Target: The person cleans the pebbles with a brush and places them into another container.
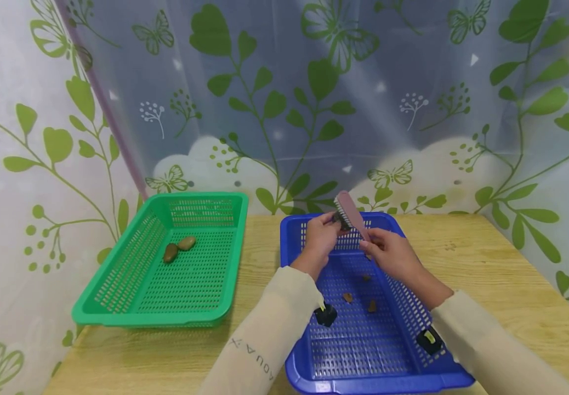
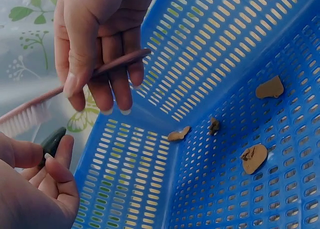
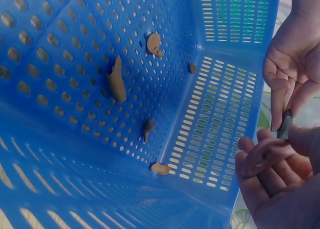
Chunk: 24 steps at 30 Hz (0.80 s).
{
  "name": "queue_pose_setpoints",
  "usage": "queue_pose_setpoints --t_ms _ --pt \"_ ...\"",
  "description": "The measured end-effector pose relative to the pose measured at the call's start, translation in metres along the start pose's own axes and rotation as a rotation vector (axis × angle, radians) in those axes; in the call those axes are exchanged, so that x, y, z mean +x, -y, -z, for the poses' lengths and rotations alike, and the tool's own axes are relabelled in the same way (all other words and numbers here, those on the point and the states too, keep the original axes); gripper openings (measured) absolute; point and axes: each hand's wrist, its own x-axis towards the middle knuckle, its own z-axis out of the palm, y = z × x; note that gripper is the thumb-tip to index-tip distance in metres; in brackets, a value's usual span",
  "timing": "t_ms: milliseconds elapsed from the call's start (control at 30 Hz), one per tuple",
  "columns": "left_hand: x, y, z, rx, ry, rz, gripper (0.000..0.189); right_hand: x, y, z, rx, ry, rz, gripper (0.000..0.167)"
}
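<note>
My left hand [image 1: 320, 240] pinches a dark, smooth stone [image 2: 54, 140] between thumb and fingers, above the far end of the blue basket [image 1: 286, 241]. In my right hand [image 1: 397, 257] is the handle of a pink brush [image 1: 352, 212] with white bristles. Those bristles face the stone and overlap it in the head view. In the left wrist view the bristles [image 2: 27, 118] are just above the stone, and the right thumb presses the handle against the fingers. The right wrist view shows the stone end-on, partly hidden by fingers.
Several brown, clay-like pieces, among them a flat one [image 2: 255, 159] and a curved one [image 3: 117, 81], lie on the blue basket's floor. To the left stands a green basket [image 1: 242, 247] holding two brown stones [image 1: 170, 252]. Behind the wooden table [image 1: 260, 263] hangs a leaf-patterned curtain [image 1: 284, 109].
</note>
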Motion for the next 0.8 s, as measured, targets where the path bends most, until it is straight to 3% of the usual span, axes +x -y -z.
queue_pose_setpoints --t_ms 233,567,800 --pt "-0.0015 -0.0013 0.0006 0.012 -0.015 -0.013 0.034 -0.0001 -0.0008 -0.0019 -0.002 0.018 0.025 0.032" --pt "-0.0002 -0.0028 0.0003 -0.011 -0.066 -0.027 0.037 -0.0009 0.0017 0.0012 0.009 0.118 0.019 0.017" --pt "-0.0016 -0.0057 0.0016 -0.067 -0.048 -0.024 0.034 -0.0001 0.0006 0.0011 -0.047 0.121 -0.050 0.021"
